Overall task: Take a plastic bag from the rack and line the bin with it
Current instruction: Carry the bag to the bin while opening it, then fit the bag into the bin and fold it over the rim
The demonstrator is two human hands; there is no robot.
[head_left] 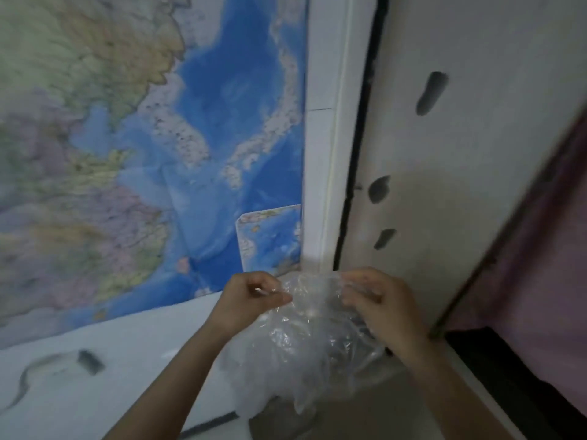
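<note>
A clear, crinkled plastic bag [305, 341] hangs between both hands in the lower middle of the view. My left hand [251, 300] pinches its upper left edge with closed fingers. My right hand [384, 306] grips the upper right edge. The bag's body sags below the hands. A dark rounded shape [279, 417] shows under the bag at the bottom; I cannot tell whether it is the bin. No rack is in sight.
A large map [143, 154] covers the wall at left. A white door frame [330, 154] runs up the middle, with a pale panel [460, 154] bearing dark marks to its right. Purple fabric [546, 249] hangs at far right.
</note>
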